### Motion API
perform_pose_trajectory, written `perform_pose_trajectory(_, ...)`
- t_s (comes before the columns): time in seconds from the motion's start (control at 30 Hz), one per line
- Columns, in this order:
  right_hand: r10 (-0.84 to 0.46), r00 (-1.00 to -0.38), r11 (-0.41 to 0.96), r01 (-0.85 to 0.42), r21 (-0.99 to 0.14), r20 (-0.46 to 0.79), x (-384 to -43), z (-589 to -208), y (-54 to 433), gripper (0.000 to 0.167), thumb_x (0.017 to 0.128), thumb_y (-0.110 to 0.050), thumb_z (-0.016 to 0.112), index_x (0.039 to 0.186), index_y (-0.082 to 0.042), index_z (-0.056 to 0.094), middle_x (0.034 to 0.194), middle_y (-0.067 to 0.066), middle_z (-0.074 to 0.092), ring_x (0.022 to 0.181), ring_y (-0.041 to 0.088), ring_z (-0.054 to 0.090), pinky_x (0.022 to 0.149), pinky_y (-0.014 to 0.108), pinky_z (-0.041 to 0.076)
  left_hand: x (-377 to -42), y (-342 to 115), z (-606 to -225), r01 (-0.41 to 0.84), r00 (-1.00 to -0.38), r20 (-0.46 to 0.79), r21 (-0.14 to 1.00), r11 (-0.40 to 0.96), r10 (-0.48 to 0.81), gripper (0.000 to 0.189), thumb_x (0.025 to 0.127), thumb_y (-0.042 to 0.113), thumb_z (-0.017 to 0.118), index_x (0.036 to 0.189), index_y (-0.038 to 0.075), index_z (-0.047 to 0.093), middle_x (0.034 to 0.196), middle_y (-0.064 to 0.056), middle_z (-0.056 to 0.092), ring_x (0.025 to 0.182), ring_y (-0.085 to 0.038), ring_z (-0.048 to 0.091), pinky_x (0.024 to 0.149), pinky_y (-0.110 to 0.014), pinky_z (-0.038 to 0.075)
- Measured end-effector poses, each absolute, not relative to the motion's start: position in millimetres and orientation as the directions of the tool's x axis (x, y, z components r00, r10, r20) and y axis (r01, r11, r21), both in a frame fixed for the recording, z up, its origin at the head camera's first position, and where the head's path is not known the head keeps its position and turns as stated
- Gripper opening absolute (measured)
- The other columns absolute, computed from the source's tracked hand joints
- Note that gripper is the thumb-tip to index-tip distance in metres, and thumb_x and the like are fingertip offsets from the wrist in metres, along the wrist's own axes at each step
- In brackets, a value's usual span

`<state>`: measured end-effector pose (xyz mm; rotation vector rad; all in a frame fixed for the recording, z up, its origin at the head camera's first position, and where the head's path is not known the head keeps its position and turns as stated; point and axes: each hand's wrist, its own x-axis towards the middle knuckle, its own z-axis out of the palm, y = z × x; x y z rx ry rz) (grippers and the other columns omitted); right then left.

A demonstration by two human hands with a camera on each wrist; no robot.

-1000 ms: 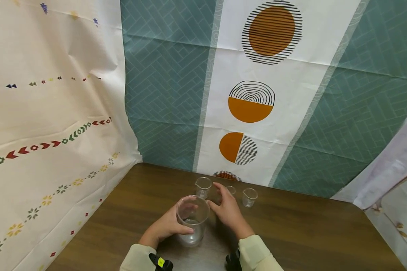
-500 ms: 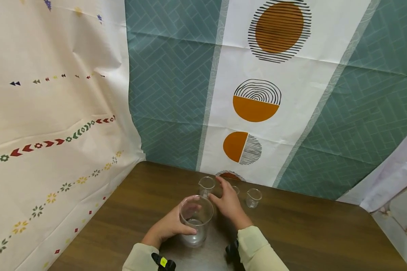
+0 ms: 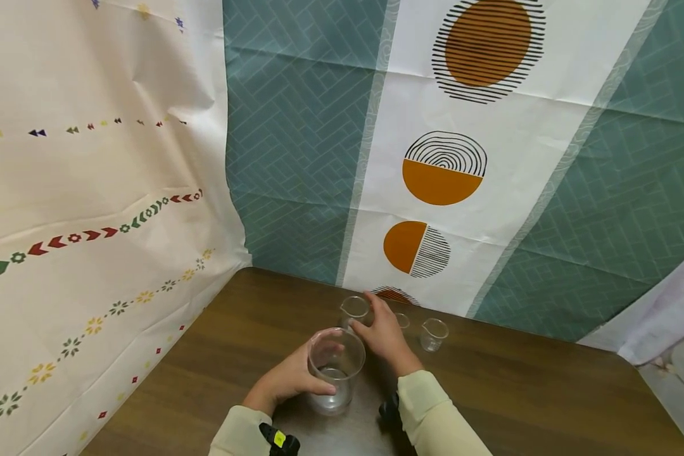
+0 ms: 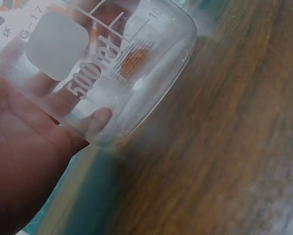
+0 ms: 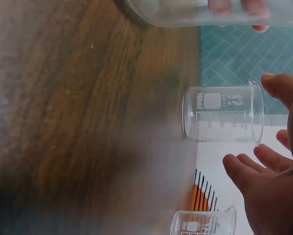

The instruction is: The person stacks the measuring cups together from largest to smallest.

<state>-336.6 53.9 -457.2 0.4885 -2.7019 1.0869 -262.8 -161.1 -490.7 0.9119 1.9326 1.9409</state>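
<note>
One large beaker (image 3: pixel 344 373) is clamped by the left hand (image 3: pixel 292 380).
Behind it, a small beaker (image 5: pixel 223 113) is now neared by the right hand (image 3: pixel 385 333), fingers apart.

Hand (image 5: pixel 277 192) beside beaker (image 5: pixel 222 117), contact unclear.

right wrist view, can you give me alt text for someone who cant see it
A right hand, fingers spread, is close to the rim of a small glass beaker marked 100ml. The picture lies sideways, with a wooden table filling the left; part of a larger beaker, held by the left hand, shows at the top, another small beaker at the bottom.
</note>
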Motion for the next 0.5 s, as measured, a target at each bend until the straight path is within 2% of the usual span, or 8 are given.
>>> perform_pose_trajectory(0.2, -0.246, -0.927, 0.682, -0.373, -0.629, 0.283, -342.4, -456.8, 50.4, 0.074, 0.084, -0.032, 0.074, 0.145, -0.008, 0.041, 0.141, 0.017, 0.049, 0.119, 0.034, 0.056, 0.097, 0.052, 0.047, -261.7, -160.0, -489.1, 0.221, -0.78, 0.219, 0.973, -0.069, 0.586, 0.091, 0.076, 0.016, 0.083, 0.148, 0.019, 0.027, 0.148, -0.015, 0.043, 0.137, -0.028, 0.041, 0.11, -0.029, 0.036)
perform_pose_trajectory(0.5, -0.242, -0.943, 0.704, -0.332, -0.627, 0.227, -348.7, -455.0, 42.8, 0.077, 0.085, -0.037, 0.072, 0.147, -0.005, 0.037, 0.148, 0.018, 0.043, 0.134, 0.038, 0.044, 0.106, 0.055, 0.039, -260.7, -159.9, -489.6, 0.2, -0.777, 0.221, 0.975, -0.101, 0.59, 0.091, 0.077, 0.014, 0.082, 0.149, 0.018, 0.026, 0.15, -0.015, 0.037, 0.139, -0.028, 0.038, 0.111, -0.032, 0.036)
